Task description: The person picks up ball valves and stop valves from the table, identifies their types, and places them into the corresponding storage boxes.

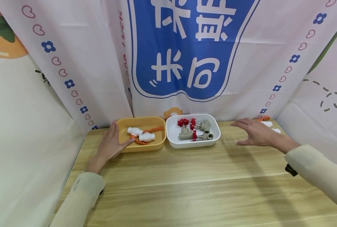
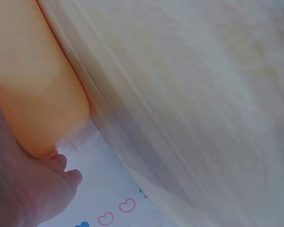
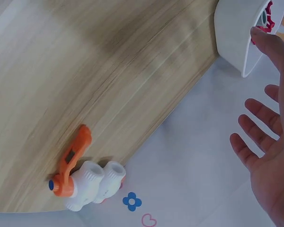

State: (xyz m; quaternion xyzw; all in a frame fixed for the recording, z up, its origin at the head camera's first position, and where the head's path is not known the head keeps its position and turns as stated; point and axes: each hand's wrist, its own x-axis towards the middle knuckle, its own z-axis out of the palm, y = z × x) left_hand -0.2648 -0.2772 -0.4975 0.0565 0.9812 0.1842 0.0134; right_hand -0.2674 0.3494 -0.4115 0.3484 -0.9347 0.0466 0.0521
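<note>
My left hand (image 1: pixel 109 145) grips the left end of a yellow plastic tray (image 1: pixel 144 148), its thumb reaching over the front rim. In the left wrist view, curled fingertips (image 2: pixel 75 177) show at the tray's wall (image 2: pixel 47 109). White ball valves (image 1: pixel 147 136) with orange lever handles lie in this tray. Held over the right of the table, my right hand (image 1: pixel 256 133) has its fingers spread and nothing in them. Near it lie two more white ball valves (image 3: pixel 87 182), one with its orange handle (image 3: pixel 75 149) showing; the hand partly hides them in the head view.
A white tray (image 1: pixel 191 145) stands against the yellow one and holds several grey-green valves (image 1: pixel 186 134) with red handwheels. Both sit at the back edge of the wood-grain table (image 1: pixel 168 189). Printed curtains (image 1: pixel 100 63) hang behind and at both sides.
</note>
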